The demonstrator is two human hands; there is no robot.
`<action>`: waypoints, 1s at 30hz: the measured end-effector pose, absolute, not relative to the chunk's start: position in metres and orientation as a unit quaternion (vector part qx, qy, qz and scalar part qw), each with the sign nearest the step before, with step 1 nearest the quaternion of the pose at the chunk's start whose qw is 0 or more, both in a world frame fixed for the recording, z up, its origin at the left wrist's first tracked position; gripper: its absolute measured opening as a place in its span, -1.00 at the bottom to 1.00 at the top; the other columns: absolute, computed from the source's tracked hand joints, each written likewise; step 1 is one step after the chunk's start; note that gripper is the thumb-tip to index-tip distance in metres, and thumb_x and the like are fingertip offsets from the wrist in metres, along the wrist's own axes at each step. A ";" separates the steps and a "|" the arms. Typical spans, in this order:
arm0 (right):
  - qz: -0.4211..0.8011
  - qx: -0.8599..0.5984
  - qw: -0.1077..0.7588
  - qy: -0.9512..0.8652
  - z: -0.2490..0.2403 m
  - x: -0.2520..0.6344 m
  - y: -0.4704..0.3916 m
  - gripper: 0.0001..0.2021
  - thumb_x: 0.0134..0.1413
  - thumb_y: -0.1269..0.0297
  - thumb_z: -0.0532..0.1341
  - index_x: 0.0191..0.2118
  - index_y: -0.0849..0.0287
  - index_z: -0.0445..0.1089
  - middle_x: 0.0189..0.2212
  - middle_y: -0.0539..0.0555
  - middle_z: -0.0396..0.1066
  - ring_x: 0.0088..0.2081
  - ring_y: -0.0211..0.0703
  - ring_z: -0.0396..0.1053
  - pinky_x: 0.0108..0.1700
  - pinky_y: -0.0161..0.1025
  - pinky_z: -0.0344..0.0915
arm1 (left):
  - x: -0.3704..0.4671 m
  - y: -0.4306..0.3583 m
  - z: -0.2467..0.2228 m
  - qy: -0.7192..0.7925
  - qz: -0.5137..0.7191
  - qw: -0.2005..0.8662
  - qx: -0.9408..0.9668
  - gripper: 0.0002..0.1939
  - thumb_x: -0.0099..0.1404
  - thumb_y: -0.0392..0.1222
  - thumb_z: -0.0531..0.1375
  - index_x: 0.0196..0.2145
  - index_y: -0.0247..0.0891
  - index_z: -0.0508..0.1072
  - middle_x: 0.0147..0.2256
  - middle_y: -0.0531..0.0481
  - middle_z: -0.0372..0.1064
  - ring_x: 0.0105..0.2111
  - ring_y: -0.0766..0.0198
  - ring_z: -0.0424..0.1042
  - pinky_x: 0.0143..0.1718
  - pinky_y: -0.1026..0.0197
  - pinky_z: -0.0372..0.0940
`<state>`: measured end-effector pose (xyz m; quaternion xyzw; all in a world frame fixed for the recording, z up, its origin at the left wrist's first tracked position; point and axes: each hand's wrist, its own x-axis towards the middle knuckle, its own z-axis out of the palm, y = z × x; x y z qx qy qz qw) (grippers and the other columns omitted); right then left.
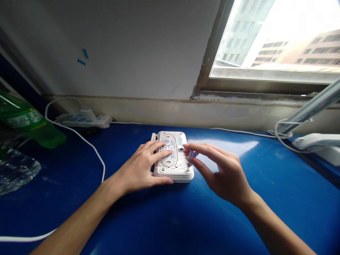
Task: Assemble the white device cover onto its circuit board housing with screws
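White vented box (174,166) is lying label-up under left hand (145,159), which is resting unclenched, thumb bracing the near edge, likely stopping slip. Right hand (228,170) is pinching small translucent piece (193,154) by the box's right side, probably for fine control. Left of the grips, white cable (90,143) is passing under the forearm, possibly snagging; power strip (103,121) and green bottle (39,127) are sitting farther out

Room over near tbl (170,219), green bottle (34,125) blocks L, wall (132,53) behind
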<state>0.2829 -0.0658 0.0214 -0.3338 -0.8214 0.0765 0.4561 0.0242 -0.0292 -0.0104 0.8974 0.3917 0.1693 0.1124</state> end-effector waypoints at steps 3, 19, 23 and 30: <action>0.058 -0.332 0.477 -0.812 0.019 0.280 -0.064 -0.72 0.25 0.43 0.37 0.06 0.13 0.52 -0.22 0.09 0.53 -0.27 -0.16 0.49 -0.23 -0.22 0.45 | 0.025 -0.030 -0.010 0.394 0.160 0.112 0.898 -0.14 0.23 0.41 0.30 0.36 -0.03 0.34 0.40 -0.15 0.12 0.40 -0.22 0.06 0.35 -0.29 0.11; 0.115 -0.338 0.505 -0.786 0.018 0.286 -0.059 -0.71 0.23 0.49 0.36 0.04 0.11 0.54 -0.23 0.08 0.51 -0.24 -0.16 0.48 -0.21 -0.18 0.44 | 0.025 -0.030 -0.012 0.405 0.141 0.129 0.894 -0.14 0.26 0.42 0.26 0.40 0.04 0.26 0.43 -0.10 0.05 0.42 -0.19 -0.01 0.38 -0.26 0.07; 0.123 -0.339 0.508 -0.782 0.017 0.287 -0.057 -0.76 0.25 0.45 0.36 0.01 0.11 0.57 -0.27 0.07 0.41 -0.30 -0.20 0.41 -0.30 -0.22 0.41 | 0.025 -0.030 -0.012 0.406 0.139 0.131 0.894 -0.13 0.27 0.43 0.25 0.40 0.06 0.25 0.44 -0.10 0.04 0.43 -0.20 -0.02 0.38 -0.27 0.07; 0.177 -0.301 0.482 -0.804 0.017 0.284 -0.062 -0.56 0.40 0.55 0.13 0.27 0.05 0.40 -0.02 0.12 0.54 -0.01 -0.11 0.50 0.02 -0.10 0.45 | 0.026 -0.030 -0.011 0.406 0.131 0.128 0.896 -0.12 0.27 0.45 0.22 0.41 0.05 0.23 0.45 -0.09 0.01 0.44 -0.16 -0.03 0.39 -0.24 0.05</action>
